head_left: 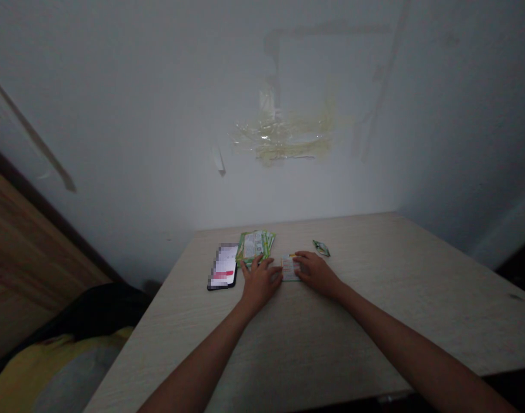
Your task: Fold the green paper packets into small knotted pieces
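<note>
A small printed card or packet point(290, 269) lies flat on the table between my hands. My left hand point(260, 282) rests at its left edge with the fingers spread. The upper fingertips of that hand reach the lower edge of a fanned stack of green-and-white packets point(253, 244). From the other side, my right hand point(317, 273) lies over the right part of the card, fingers apart and touching it. Its fingers cover that end of the card.
Left of the stack lies a phone point(223, 266) with a lit, partly blurred screen. A small crumpled green wrapper point(321, 248) sits beyond my right hand. The pale wooden table point(400, 258) meets a wall point(159, 143) with tape marks. Yellow and grey fabric point(69, 367) is at lower left.
</note>
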`<act>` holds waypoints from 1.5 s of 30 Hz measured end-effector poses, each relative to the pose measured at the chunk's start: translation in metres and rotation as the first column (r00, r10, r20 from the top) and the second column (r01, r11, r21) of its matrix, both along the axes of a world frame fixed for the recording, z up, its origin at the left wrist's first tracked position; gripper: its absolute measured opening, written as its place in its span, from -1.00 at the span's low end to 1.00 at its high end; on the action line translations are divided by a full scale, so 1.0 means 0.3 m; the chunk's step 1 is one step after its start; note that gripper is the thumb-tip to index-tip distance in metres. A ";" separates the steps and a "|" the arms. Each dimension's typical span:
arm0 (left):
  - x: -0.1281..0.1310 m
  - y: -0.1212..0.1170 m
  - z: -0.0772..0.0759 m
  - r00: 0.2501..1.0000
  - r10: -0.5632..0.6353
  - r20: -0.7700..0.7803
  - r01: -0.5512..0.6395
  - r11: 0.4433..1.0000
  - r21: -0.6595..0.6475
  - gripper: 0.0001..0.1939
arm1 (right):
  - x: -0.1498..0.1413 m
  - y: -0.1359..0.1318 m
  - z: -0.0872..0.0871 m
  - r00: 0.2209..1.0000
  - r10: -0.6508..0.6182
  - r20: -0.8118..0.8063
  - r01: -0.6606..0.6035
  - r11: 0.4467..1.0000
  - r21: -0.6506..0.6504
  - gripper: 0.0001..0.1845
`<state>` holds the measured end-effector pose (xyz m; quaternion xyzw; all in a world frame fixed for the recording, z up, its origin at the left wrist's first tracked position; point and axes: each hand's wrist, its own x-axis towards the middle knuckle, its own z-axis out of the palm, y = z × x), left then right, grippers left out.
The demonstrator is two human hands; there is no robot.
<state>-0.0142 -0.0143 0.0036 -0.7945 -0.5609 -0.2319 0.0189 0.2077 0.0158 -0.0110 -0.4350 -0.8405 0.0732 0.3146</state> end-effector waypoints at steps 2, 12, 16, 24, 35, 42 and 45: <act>0.002 -0.001 0.003 1.000 0.012 -0.009 -0.012 1.000 -0.011 -0.77 | 0.003 0.005 0.002 0.999 0.004 -0.054 -0.006 1.000 -0.027 -0.63; 0.003 0.000 0.005 1.000 0.015 -0.011 -0.016 0.999 -0.029 -0.77 | 0.011 0.034 -0.027 0.991 -0.021 -0.128 0.013 0.998 -0.063 -0.76; 0.004 0.001 0.003 1.000 0.014 -0.004 -0.014 1.000 -0.028 -0.77 | 0.011 0.037 -0.030 0.990 -0.018 -0.138 0.009 0.998 -0.069 -0.76; -0.001 0.001 -0.002 1.000 0.005 0.007 -0.005 1.000 -0.026 -0.77 | 0.006 0.029 -0.027 0.989 -0.035 -0.142 0.026 0.998 -0.065 -0.77; -0.004 0.000 0.021 0.998 0.011 -0.067 -0.013 1.000 -0.018 -0.76 | 0.004 0.026 -0.026 0.995 -0.037 -0.094 0.034 0.999 -0.037 -0.78; -0.021 0.019 0.055 0.990 -0.042 -0.136 0.042 0.999 -0.001 -0.80 | 0.000 0.015 -0.018 0.995 -0.052 -0.079 0.051 0.998 -0.023 -0.77; -0.022 0.032 0.062 0.987 -0.068 -0.143 0.068 0.998 -0.003 -0.79 | 0.000 0.014 -0.011 0.994 -0.053 -0.101 0.052 0.999 -0.013 -0.79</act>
